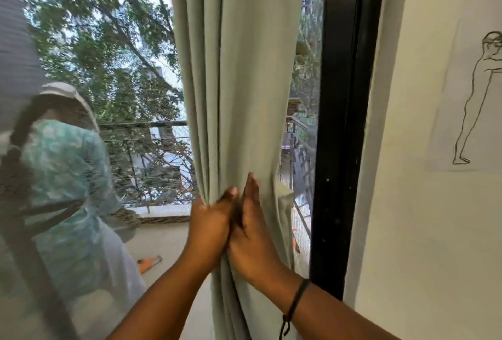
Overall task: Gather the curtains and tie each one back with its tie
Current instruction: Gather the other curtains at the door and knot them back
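Note:
A pale green curtain (239, 68) hangs in folds down the middle of the head view, in front of a glass door. My left hand (210, 227) grips the gathered pleats on the curtain's left side, fingers curled around the fabric. My right hand (251, 233) lies flat against the curtain just to the right, palm pressed on the cloth, touching my left hand. A dark cord bracelet sits on my right wrist. I see no tie-back in view.
A black door frame (342, 122) stands right of the curtain, then a cream wall (407, 204) with a line drawing (478, 100). The glass (108, 68) on the left shows trees, a balcony railing and a person's reflection.

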The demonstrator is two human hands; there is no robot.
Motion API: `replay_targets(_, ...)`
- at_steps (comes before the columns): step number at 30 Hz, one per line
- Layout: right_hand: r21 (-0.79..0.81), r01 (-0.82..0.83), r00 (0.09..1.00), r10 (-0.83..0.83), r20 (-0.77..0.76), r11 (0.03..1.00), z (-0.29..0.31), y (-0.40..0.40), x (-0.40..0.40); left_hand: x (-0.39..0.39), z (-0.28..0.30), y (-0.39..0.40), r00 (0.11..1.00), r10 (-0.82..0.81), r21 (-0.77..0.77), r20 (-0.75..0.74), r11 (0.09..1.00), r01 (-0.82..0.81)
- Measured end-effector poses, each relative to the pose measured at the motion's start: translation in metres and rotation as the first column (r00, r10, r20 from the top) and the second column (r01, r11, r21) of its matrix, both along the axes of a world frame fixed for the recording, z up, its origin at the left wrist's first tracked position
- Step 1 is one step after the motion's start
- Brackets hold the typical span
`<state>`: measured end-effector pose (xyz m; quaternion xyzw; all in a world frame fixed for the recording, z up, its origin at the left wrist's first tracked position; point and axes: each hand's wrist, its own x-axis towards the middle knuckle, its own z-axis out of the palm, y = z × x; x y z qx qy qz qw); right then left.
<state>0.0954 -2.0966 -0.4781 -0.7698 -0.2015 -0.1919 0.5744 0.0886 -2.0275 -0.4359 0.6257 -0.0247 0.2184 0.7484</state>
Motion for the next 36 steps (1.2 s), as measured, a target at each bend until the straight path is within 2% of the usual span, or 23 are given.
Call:
replay_targets(1,-0.036,-0.047,0.999,0.047,0.012,0.998,0.003,-0.003,-0.002,0.003,0.004,0.008,0.999,0.044,-0.004,-0.016,0.999,-0.044)
replay_targets(3,0.013,-0.074,0.996,0.073,0.057,0.997,0.013,-0.014,-0.005,0.015,0.006,0.021,0.994,0.11,-0.018,-0.015,0.994,-0.11)
replay_targets(5,0.093,0.106,0.986,-0.117,0.117,0.99,0.019,-0.033,0.003,0.02,0.008,0.028,0.99,0.138,-0.03,-0.003,0.99,-0.138)
replay_targets(6,0.084,0.223,0.962,-0.234,0.139,0.971,0.02,-0.044,0.01,0.019,0.007,0.028,0.991,0.137,-0.039,-0.003,0.99,-0.137)
replay_targets(7,0.023,0.302,0.943,-0.303,0.138,0.953,0.023,-0.055,0.013,0.017,0.004,0.028,0.992,0.129,-0.046,-0.007,0.991,-0.13)
replay_targets(8,-0.058,0.309,0.948,-0.302,0.097,0.949,0.026,-0.066,0.017,0.012,0.004,0.026,0.993,0.119,-0.057,0.004,0.991,-0.118)
replay_targets(9,-0.1,0.223,0.975,-0.224,0.004,0.97,0.028,-0.073,0.021,0.006,0.002,0.025,0.997,0.076,-0.033,0.027,0.997,-0.075)
replay_targets(11,0.018,-0.071,0.982,0.073,-0.173,0.997,0.029,-0.079,0.026,0.001,-0.002,0.022,0.997,-0.014,0.064,0.071,0.998,0.01)
replay_targets(14,0.191,-0.213,0.948,0.25,-0.198,0.958,0.027,-0.083,0.034,0.007,-0.01,0.019,0.994,-0.097,0.124,0.048,0.988,0.091)
replay_targets(17,0.329,-0.35,0.873,0.432,-0.224,0.877,0.037,-0.095,0.037,0.012,-0.006,0.02,0.986,-0.164,0.077,0.01,0.984,0.163)
replay_targets(19,0.327,-0.433,0.812,0.521,-0.263,0.84,0.045,-0.106,0.035,0.013,-0.002,0.027,0.97,-0.243,0.037,-0.021,0.969,0.243)
replay_targets(22,0.177,-0.522,0.768,0.55,-0.33,0.835,0.048,-0.11,0.032,0.014,0.003,0.037,0.945,-0.312,-0.005,-0.102,0.95,0.313)
replay_targets(25,0.009,-0.396,0.89,0.386,-0.242,0.918,0.041,-0.107,0.032,0.016,0.006,0.039,0.949,-0.284,-0.032,-0.139,0.959,0.282)
replay_targets(27,0.017,-0.374,0.914,0.371,-0.166,0.927,0.038,-0.105,0.032,0.017,0.007,0.039,0.941,-0.286,-0.045,-0.18,0.958,0.282)
replay_targets(29,0.021,-0.423,0.889,0.419,-0.184,0.906,0.037,-0.106,0.035,0.018,0.008,0.038,0.919,-0.33,-0.071,-0.216,0.944,0.323)
replay_targets(32,-0.057,-0.489,0.858,0.468,-0.213,0.87,0.037,-0.107,0.041,0.017,0.009,0.033,0.875,-0.421,-0.088,-0.24,0.907,0.412)
replay_targets(34,-0.011,-0.587,0.784,0.565,-0.258,0.81,0.036,-0.11,0.042,0.014,0.011,0.028,0.828,-0.505,-0.094,-0.243,0.862,0.498)
replay_targets(36,-0.033,-0.671,0.702,0.62,-0.35,0.741,0.036,-0.114,0.042,0.016,0.012,0.03,0.812,-0.518,-0.142,-0.268,0.855,0.498)
